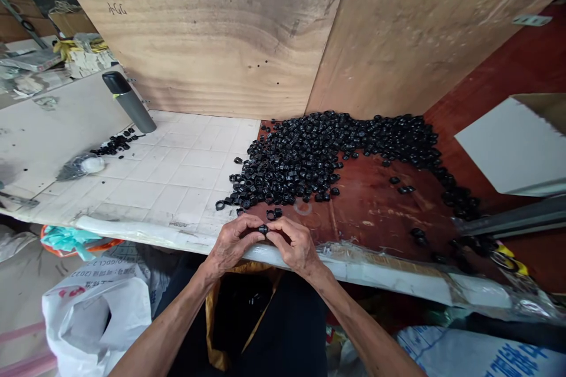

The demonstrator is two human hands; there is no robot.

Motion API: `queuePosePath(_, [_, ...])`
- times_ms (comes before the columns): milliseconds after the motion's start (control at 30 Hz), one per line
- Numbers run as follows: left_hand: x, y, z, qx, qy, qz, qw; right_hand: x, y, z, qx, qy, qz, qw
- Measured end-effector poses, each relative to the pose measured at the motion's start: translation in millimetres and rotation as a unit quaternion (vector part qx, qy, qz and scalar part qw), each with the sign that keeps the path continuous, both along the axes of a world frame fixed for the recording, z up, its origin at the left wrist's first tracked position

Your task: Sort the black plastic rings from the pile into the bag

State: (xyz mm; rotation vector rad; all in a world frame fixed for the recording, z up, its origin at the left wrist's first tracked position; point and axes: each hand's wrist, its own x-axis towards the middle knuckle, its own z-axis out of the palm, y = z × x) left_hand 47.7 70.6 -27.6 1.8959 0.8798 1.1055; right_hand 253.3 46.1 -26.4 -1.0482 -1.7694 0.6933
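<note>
A small black ring-shaped plastic part (263, 228) is pinched between my two hands at the front edge of the table. My left hand (236, 241) grips it from the left with thumb and forefinger, and my right hand (294, 244) grips it from the right. Just beyond my fingers lie a couple of loose black parts (274, 214). A large heap of similar black parts (296, 159) spreads behind them against the wooden board. Below my hands, an open yellow-rimmed bag (212, 324) sits between my legs, its inside dark with some glints.
A grey bottle (130, 103) stands at the back left near small black pieces (115, 144) and a clear plastic bag (77, 168). Plywood boards (212, 53) wall the back. At right are a white box (508, 147) and yellow-handled scissors (508, 259). A white sack (97, 318) lies lower left.
</note>
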Motion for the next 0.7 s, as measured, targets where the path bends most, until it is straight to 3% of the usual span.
queuePosePath(133, [-3.6, -11.5, 6.2, 0.017, 0.029, -0.004, 0.999, -9.8, -14.3, 1.8, -0.056, 0.015, -0.024, 0.998])
queuePosePath(233, [-9.6, -27.8, 5.6, 0.075, 0.070, 0.004, 0.995, -26.1, -32.3, 7.9, -0.173, 0.061, -0.045, 0.982])
queuePosePath(300, [-16.1, -40.1, 4.2, 0.121, 0.100, -0.007, 0.988, -38.6, -44.2, 14.4, -0.311, 0.120, -0.038, 0.942])
queuePosePath(367, [-24.3, -51.3, 5.5, 0.159, 0.125, -0.022, 0.979, -48.1, -53.2, 21.2, -0.441, 0.175, -0.018, 0.880])
queuePosePath(433, [-33.0, -59.0, 12.0, 0.180, 0.143, -0.029, 0.973, -50.6, -56.4, 25.9, -0.496, 0.181, 0.002, 0.849])
queuePosePath(500, [-39.7, -61.0, 23.2, 0.164, 0.171, -0.050, 0.970, -43.8, -50.9, 26.6, -0.452, 0.109, 0.022, 0.885])
queuePosePath(567, [-40.8, -55.8, 34.0, 0.113, 0.221, -0.082, 0.965, -29.5, -36.1, 23.0, -0.312, -0.003, 0.002, 0.950])
queuePosePath(600, [-38.1, -50.4, 37.2, 0.087, 0.245, -0.088, 0.962, -21.0, -25.9, 19.8, -0.220, -0.047, -0.039, 0.974])
queuePosePath(700, [-15.4, -25.1, 32.6, 0.076, 0.254, 0.004, 0.964, 1.0, 7.9, 6.6, -0.022, -0.128, -0.136, 0.982])
